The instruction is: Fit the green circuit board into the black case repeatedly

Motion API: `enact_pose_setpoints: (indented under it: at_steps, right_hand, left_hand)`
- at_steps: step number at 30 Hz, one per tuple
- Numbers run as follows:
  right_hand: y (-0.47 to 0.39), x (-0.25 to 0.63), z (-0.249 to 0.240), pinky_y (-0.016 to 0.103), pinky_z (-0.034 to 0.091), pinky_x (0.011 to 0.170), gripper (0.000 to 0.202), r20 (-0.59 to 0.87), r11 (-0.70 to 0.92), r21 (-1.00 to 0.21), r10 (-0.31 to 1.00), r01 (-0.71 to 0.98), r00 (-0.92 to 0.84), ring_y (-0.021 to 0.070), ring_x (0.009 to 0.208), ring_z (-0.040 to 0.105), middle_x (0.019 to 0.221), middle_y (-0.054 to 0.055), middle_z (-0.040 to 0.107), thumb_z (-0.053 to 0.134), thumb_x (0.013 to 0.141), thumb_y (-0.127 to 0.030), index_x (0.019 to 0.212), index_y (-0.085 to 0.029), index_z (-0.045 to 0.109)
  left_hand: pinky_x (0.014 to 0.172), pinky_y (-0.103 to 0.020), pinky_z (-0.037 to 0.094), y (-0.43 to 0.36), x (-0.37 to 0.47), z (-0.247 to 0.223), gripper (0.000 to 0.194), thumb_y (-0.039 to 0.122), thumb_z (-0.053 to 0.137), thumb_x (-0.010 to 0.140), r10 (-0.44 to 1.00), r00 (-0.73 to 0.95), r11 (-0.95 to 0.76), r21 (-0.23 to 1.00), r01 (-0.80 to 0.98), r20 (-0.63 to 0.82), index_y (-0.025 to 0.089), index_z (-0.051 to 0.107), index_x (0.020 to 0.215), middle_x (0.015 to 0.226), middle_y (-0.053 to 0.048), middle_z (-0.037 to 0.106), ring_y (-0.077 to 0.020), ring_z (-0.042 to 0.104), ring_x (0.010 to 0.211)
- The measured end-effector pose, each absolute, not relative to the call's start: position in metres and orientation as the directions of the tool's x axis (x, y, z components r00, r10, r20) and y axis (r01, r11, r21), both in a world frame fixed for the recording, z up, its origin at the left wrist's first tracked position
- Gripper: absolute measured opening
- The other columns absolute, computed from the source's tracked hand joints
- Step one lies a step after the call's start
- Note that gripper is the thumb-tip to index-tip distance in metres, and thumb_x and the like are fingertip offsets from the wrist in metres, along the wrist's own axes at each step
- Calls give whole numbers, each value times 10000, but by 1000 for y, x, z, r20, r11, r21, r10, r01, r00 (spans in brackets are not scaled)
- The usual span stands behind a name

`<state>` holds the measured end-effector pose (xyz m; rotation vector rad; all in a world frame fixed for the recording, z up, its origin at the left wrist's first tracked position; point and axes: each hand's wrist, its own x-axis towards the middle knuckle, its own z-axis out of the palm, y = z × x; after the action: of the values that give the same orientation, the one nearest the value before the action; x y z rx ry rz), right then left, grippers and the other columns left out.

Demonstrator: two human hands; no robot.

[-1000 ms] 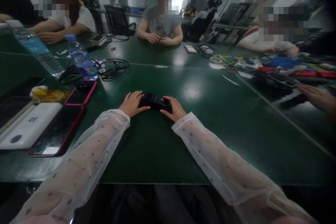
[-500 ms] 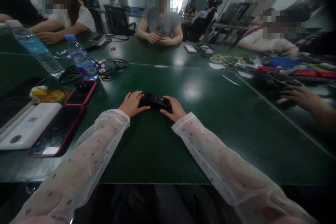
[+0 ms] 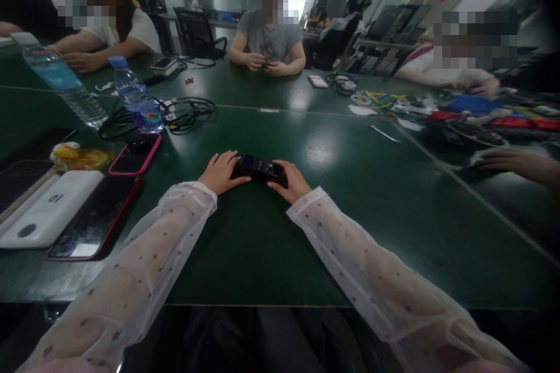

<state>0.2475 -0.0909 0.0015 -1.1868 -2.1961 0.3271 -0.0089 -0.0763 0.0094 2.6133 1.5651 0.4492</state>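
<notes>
On the dark green table (image 3: 245, 239) lies a small black boxy device (image 3: 261, 168) with a small screen at its left end; its exact kind I cannot tell. My left hand (image 3: 221, 172) grips the device's left end, thumb along the near side and fingers behind. At the other end my right hand (image 3: 291, 179) holds it, thumb in front and fingers over the far corner. Sheer white sleeves with dark stars cover both my arms.
To my left are a pink-edged phone (image 3: 135, 154), a red-edged phone (image 3: 97, 218), a white power bank (image 3: 52, 210) and two water bottles (image 3: 137, 99). Cables (image 3: 190, 113) coil behind. A wrench (image 3: 384, 134) lies to the right, near a co-worker's hand (image 3: 516, 163) and piled wires (image 3: 437, 113).
Both my hands and the black device stay where they were. At the right edge, the co-worker's hand has shifted and now rests on something pale.
</notes>
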Motion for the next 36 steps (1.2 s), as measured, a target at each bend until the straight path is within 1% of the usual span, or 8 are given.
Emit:
enact_pose_setpoints:
  at_steps: [5, 11, 15, 19, 23, 28, 32, 36]
  right_hand:
    - [-91, 248, -2, 524, 475, 913, 529, 412, 549, -540, 834, 638, -368, 309, 1079, 561, 1161, 137, 566, 637, 773, -328, 1247, -205, 435]
    - [-94, 248, 3, 477, 500, 880, 533, 456, 525, -614, 845, 589, -278, 285, 1052, 582, 1170, 121, 566, 601, 805, -423, 1258, -221, 406]
    - [-94, 248, 10, 460, 514, 851, 553, 534, 500, -622, 834, 603, -140, 275, 1031, 584, 1192, 126, 547, 558, 822, -490, 1275, -231, 374]
    - [-84, 259, 7, 456, 511, 845, 554, 596, 440, -594, 803, 673, 0, 275, 1052, 566, 1212, 140, 519, 538, 831, -488, 1282, -221, 358]
    - [-73, 269, -2, 489, 497, 836, 540, 573, 380, -573, 819, 726, 24, 288, 1021, 561, 1150, 138, 559, 569, 813, -440, 1263, -206, 385]
    - [-70, 271, -7, 516, 478, 859, 501, 509, 325, -545, 861, 773, -3, 306, 965, 562, 1083, 151, 592, 618, 755, -360, 1189, -162, 464]
    - [-70, 270, -8, 543, 465, 878, 506, 465, 288, -520, 885, 804, -17, 340, 1008, 548, 1121, 167, 590, 622, 745, -349, 1190, -157, 476]
    - [-70, 270, -8, 549, 459, 888, 523, 454, 274, -518, 891, 811, -11, 353, 1039, 541, 1150, 172, 583, 623, 749, -357, 1207, -158, 469]
  left_hand:
    - [1115, -503, 214, -77, -9, 11, 767, 700, 423, 836, 877, 438, -475, 211, 854, 200, 149, 406, 1370, 1451, -142, 393, -312, 313, 1357]
    - [1119, -519, 194, -77, -9, 10, 726, 671, 424, 853, 875, 444, -478, 203, 855, 190, 164, 404, 1372, 1463, -140, 371, -315, 293, 1367]
    - [1116, -528, 198, -76, -10, 8, 700, 679, 416, 852, 868, 453, -490, 204, 847, 204, 200, 419, 1363, 1462, -125, 378, -318, 302, 1363]
    - [1120, -515, 202, -76, -10, 8, 688, 675, 414, 856, 864, 457, -497, 201, 844, 213, 208, 419, 1361, 1466, -116, 377, -312, 296, 1369]
    - [1117, -516, 211, -76, -10, 9, 698, 680, 393, 862, 870, 455, -488, 199, 850, 188, 187, 427, 1355, 1472, -128, 368, -314, 293, 1370]
    - [1118, -520, 202, -76, -10, 8, 715, 690, 351, 870, 864, 464, -498, 196, 845, 196, 168, 435, 1351, 1467, -138, 370, -313, 291, 1369]
    - [1120, -519, 197, -75, -11, 7, 720, 697, 354, 865, 866, 461, -495, 202, 845, 193, 177, 428, 1357, 1470, -133, 368, -312, 290, 1371]
    - [1122, -519, 197, -75, -11, 9, 703, 692, 360, 865, 870, 461, -491, 206, 847, 176, 196, 422, 1359, 1478, -120, 361, -309, 281, 1378]
